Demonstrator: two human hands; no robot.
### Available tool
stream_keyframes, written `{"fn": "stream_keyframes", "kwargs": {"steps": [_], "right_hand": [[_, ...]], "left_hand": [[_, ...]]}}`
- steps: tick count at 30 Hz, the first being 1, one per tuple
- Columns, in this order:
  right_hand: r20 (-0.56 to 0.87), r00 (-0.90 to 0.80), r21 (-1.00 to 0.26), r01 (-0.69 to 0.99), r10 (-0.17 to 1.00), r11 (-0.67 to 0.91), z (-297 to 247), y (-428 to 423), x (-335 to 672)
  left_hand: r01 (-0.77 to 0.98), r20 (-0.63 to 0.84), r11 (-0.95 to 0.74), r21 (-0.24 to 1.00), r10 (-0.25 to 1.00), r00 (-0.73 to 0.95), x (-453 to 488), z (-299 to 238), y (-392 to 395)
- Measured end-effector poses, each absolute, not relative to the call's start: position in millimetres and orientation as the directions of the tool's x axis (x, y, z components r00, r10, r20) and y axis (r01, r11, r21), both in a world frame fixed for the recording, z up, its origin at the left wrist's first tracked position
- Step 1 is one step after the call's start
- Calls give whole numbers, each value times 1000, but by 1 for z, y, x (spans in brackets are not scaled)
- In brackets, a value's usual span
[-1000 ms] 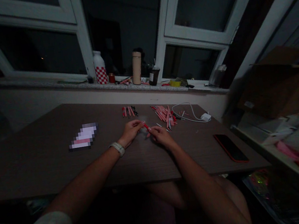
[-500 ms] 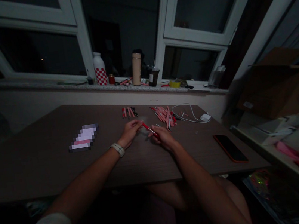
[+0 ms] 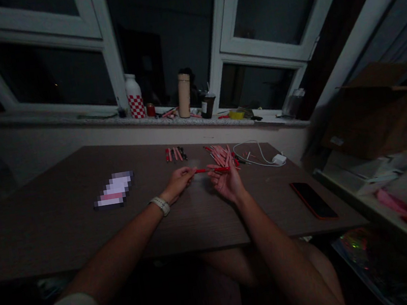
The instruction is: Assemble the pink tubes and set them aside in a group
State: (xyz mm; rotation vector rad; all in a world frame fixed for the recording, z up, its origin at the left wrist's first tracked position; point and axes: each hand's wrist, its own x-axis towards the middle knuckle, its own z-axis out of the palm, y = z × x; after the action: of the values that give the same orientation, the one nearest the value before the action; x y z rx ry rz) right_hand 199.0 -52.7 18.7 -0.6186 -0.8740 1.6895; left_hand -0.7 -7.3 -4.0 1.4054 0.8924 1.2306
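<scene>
Well, the left hand (image 3: 179, 183) and right hand (image 3: 227, 182) both narrowly pinch a slim red pen (image 3: 212, 170), held level over the dark wood table (image 3: 46, 234). The right palm faces up, just before a heap of pink pen parts (image 3: 219, 155).

room: dim | white-framed windows (image 3: 109, 49) (black outside) | speckled stone sill (image 3: 167, 119) | cardboard box (image 3: 375, 115)

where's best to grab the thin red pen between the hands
Pinch the thin red pen on its bare stretch between the hands, coming from above with the fingers either side of the barrel. It lies slim and nearly level, with the left hand at one end and the right hand at the other, leaving that stretch open.
</scene>
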Motion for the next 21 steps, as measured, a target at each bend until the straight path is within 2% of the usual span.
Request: {"fn": "stream_keyframes", "kwargs": {"steps": [4, 8, 15, 21], "right_hand": [[48, -278, -788, -601, 959, -135, 19, -53, 200], [82, -250, -824, -561, 965, -75, 19, -53, 200], [4, -146, -836, -544, 989, -77, 18, -46, 202], [34, -146, -862, -504, 989, -45, 17, -44, 203]], "left_hand": [[-70, 217, -206, 976, 954, 207, -1, -5, -7], [-63, 226, -218, 974, 950, 216, -1, -4, -9], [-27, 222, -222, 975, 942, 250, 0, 0, -13], [-21, 220, -222, 975, 939, 266, -1, -1, -13]]}}
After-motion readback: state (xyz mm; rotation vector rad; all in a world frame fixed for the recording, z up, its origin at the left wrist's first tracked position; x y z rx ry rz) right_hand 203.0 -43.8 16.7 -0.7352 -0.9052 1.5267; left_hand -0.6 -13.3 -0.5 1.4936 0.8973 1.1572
